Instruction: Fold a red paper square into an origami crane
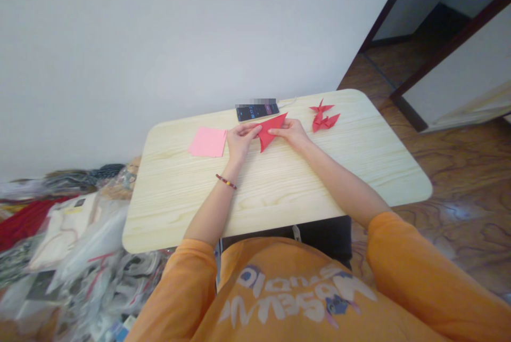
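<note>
A folded red paper [270, 131], pointed and partly creased, lies on the light wooden table [279, 187] between my hands. My left hand [239, 139] pinches its left edge, fingers closed on the paper. On the right side my right hand [293, 130] presses and grips the same sheet. A finished red origami figure [324, 116] rests just right of my right hand. A stack of pink paper squares [208, 142] lies left of my left hand.
A dark phone [257, 111] with a cable lies at the table's far edge by the white wall. Bags and clutter [59, 246] pile on the floor to the left. Wooden floor and a doorway [419, 38] are on the right.
</note>
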Demonstrator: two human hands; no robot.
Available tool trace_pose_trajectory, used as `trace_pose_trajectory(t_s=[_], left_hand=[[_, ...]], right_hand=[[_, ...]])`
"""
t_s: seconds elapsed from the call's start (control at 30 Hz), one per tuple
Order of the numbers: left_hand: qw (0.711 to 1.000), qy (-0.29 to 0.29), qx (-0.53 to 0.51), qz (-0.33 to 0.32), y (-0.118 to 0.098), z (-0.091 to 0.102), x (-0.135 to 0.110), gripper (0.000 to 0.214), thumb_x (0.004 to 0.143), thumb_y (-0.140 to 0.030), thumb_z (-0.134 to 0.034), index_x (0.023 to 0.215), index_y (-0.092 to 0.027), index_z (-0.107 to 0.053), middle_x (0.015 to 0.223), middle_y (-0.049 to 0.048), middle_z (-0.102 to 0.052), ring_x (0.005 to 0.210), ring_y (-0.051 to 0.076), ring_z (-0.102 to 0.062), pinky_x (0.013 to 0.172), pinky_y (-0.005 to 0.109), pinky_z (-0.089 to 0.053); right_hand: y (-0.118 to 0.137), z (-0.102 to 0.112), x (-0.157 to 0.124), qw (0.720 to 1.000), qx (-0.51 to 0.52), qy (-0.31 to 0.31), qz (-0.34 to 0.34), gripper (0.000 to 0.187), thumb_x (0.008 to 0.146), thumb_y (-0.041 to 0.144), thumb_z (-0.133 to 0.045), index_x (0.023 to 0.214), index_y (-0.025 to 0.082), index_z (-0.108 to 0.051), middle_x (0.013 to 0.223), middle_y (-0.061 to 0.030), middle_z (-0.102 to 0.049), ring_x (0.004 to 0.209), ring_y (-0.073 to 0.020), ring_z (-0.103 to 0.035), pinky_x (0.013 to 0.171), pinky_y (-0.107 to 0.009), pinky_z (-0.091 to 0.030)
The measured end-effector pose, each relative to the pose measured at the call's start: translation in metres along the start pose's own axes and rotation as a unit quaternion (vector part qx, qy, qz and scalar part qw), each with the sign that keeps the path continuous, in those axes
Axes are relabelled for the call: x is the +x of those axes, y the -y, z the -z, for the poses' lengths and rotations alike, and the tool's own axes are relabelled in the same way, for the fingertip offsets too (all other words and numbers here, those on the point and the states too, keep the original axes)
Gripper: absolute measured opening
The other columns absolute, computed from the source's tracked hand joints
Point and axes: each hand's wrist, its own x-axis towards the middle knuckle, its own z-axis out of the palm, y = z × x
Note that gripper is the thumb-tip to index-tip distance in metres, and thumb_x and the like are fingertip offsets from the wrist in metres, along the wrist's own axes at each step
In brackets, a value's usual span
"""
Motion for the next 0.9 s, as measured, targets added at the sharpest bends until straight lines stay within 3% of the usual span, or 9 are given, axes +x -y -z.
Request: trace_pose_trajectory(t_s=[0.9], left_hand=[[1.000,-0.001,0.013,-0.002,0.0017,0.0017,0.0010,0.033,0.055,-0.038,-0.083,0.076,-0.014,-0.073,0.074,0.0062,-0.074,0.066,0.015,-0.069,0.068,0.028,-0.057]], right_hand=[[-0.0002,-0.0011,-0.0002,1.000,0.012,0.001,-0.012,0.052,0.033,0.031,-0.091,0.079,0.014,-0.073,0.082,-0.0064,-0.076,0.086,-0.0245,-0.071,0.094,-0.042,-0.051]])
